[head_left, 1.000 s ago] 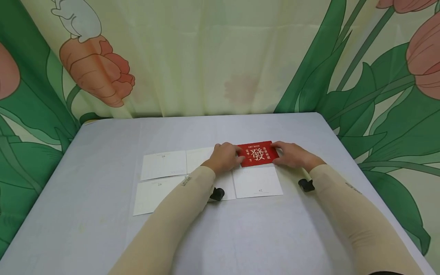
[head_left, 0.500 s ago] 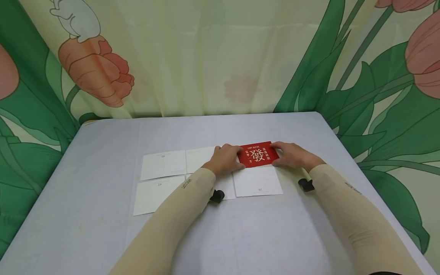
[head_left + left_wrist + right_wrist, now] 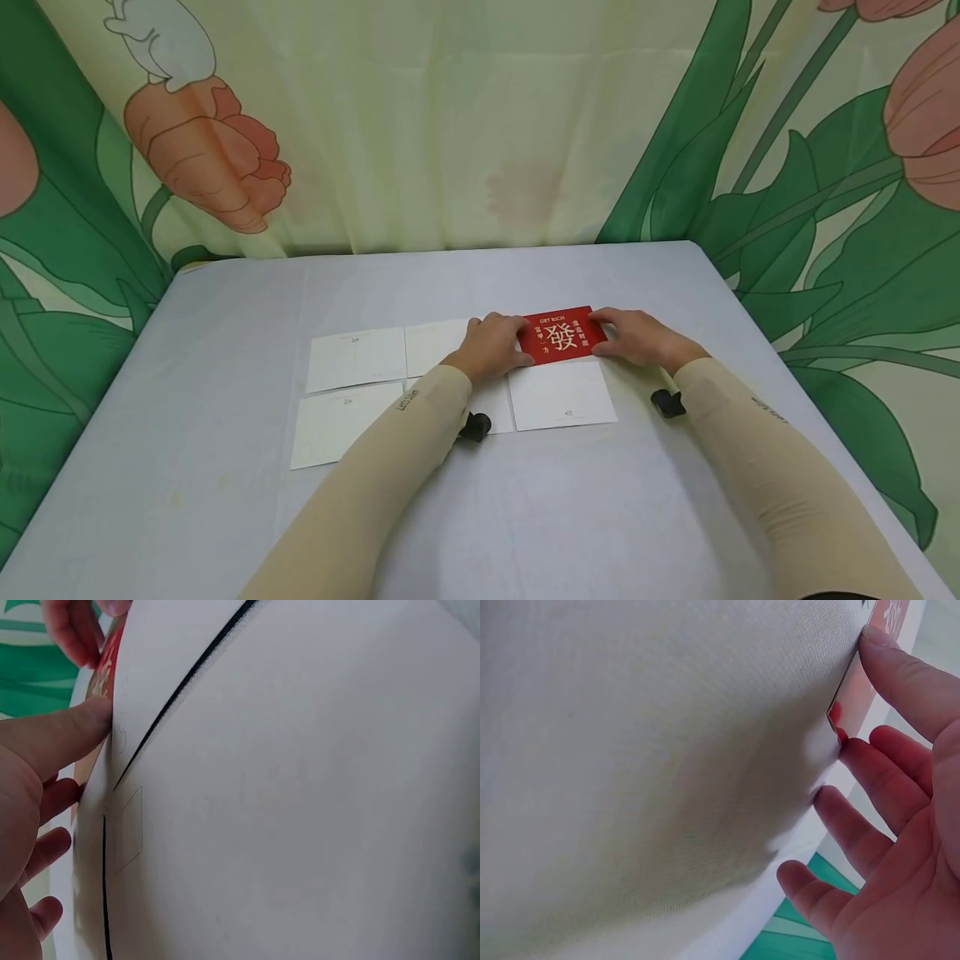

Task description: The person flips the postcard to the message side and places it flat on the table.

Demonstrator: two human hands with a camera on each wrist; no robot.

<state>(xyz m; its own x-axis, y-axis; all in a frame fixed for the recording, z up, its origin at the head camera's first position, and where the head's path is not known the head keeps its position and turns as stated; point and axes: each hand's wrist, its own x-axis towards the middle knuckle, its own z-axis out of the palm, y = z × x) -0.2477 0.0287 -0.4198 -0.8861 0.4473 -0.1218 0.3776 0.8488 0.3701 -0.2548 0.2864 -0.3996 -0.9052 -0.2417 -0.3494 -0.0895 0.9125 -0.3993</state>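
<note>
A red postcard (image 3: 558, 335) printed with a large white Chinese character and the words "GET RICH" lies at the back right of a group of white cards. My left hand (image 3: 491, 344) holds its left side, thumb at the near corner and forefinger at the far one. On the opposite short side, my right hand (image 3: 641, 337) grips the card the same way. The left wrist view shows the left thumb (image 3: 82, 720) at the card's edge. In the right wrist view, the thumb (image 3: 900, 671) and forefinger are at the red card (image 3: 853, 697).
White cards lie in two rows: one at back left (image 3: 356, 358), one at front left (image 3: 341, 425), and one just in front of the red card (image 3: 562, 396). Others are partly hidden under my left arm. A white cloth (image 3: 525, 517) covers the table; a printed curtain (image 3: 450, 125) hangs behind.
Both hands stay at the red postcard's sides, their fingers shifting only slightly. The white cards keep their places.
</note>
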